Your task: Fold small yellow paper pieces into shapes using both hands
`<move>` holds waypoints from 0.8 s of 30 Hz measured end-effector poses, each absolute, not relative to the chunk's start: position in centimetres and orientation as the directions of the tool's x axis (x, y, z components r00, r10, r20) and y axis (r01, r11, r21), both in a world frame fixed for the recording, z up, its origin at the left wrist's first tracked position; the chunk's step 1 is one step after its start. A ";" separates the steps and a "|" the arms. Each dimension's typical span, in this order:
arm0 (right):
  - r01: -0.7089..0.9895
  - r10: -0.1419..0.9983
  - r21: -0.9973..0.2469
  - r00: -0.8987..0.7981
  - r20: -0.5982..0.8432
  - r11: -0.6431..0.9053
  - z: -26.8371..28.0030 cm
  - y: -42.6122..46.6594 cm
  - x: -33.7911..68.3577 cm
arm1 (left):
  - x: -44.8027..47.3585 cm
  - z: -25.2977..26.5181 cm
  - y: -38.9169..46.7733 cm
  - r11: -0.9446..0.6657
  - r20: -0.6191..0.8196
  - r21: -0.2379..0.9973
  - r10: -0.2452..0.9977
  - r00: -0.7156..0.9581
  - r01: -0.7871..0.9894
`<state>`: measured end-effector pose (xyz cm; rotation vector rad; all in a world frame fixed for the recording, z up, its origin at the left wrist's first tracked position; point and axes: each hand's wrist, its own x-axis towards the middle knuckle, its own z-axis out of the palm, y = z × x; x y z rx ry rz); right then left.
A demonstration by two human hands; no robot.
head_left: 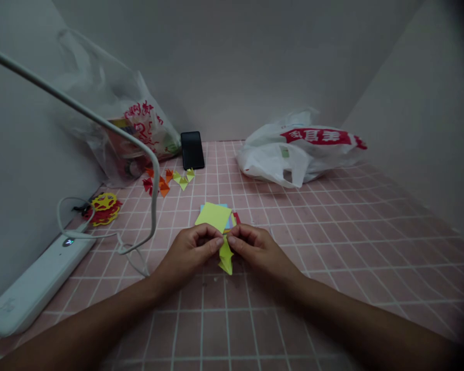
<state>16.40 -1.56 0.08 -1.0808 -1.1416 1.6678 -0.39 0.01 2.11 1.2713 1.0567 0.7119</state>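
Note:
A small piece of folded yellow paper (226,256) hangs between my two hands, its point turned down toward me. My left hand (195,247) pinches its upper edge between thumb and forefinger. From the other side, my right hand (253,247) grips the same edge, the fingertips nearly meeting. Just beyond my fingers lies a flat yellow paper square (213,216), set askew over a stack of colored paper (234,220) in blue, purple and red. Farther left, several small folded paper pieces (164,185) in red, orange and yellow sit in a row.
A black phone (192,150) lies at the back. Plastic bags stand left (127,129) and right (286,149) of it. At left are a white power bank (42,281), red and yellow cutouts (104,208), and a white cable (112,126) arching across the view.

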 end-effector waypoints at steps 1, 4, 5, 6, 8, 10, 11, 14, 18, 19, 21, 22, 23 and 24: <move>-0.154 0.936 -0.956 -0.292 -0.196 -0.248 0.0 -1.5 16.4 | -0.4 2.1 0.0 0.198 -0.230 0.973 0.894 0.386 0.122; -0.160 0.940 -0.960 -0.291 -0.176 -0.229 -0.3 -1.4 16.4 | -0.5 2.1 0.0 0.193 -0.228 0.973 0.895 0.383 0.127; -0.166 0.942 -0.961 -0.293 -0.164 -0.219 -0.3 -1.3 16.4 | -0.5 2.1 0.0 0.185 -0.223 0.974 0.897 0.381 0.135; -0.175 0.942 -0.962 -0.298 -0.151 -0.209 -0.3 -1.3 16.4 | -0.5 2.0 0.0 0.172 -0.216 0.974 0.900 0.379 0.145; -0.177 0.940 -0.960 -0.303 -0.156 -0.216 -0.3 -1.3 16.4 | -0.5 2.0 0.0 0.141 -0.197 0.975 0.907 0.373 0.170; -0.162 0.941 -0.963 -0.299 -0.160 -0.215 -0.1 -1.4 16.4 | -0.6 2.0 -0.1 0.108 -0.177 0.973 0.915 0.362 0.202; -0.150 0.942 -0.966 -0.296 -0.159 -0.210 0.0 -1.5 16.4 | -0.6 2.0 -0.1 0.093 -0.167 0.972 0.920 0.355 0.217; -0.119 0.942 -0.971 -0.292 -0.166 -0.209 0.1 -1.6 16.4 | -0.6 2.1 -0.2 0.063 -0.151 0.964 0.929 0.338 0.257; -0.123 0.946 -0.969 -0.275 -0.173 -0.213 0.2 -1.7 16.3 | -0.5 2.2 -0.3 0.052 -0.147 0.957 0.935 0.324 0.284; -0.123 0.946 -0.970 -0.275 -0.170 -0.210 0.2 -1.7 16.3 | -0.5 2.2 -0.4 0.049 -0.146 0.956 0.936 0.321 0.291; -0.111 0.947 -0.974 -0.278 -0.158 -0.195 0.3 -1.7 16.3 | -0.4 2.2 -0.4 0.048 -0.145 0.953 0.938 0.314 0.299; -0.102 0.949 -0.978 -0.278 -0.148 -0.182 0.3 -1.6 16.3 | -0.4 2.3 -0.4 0.047 -0.144 0.953 0.939 0.312 0.298; -0.090 0.951 -0.982 -0.278 -0.135 -0.166 0.3 -1.6 16.3 | -0.4 2.3 -0.4 0.044 -0.140 0.954 0.940 0.311 0.298; -0.075 0.952 -0.986 -0.279 -0.122 -0.149 0.4 -1.6 16.2 | -0.3 2.3 -0.4 0.037 -0.134 0.953 0.941 0.311 0.299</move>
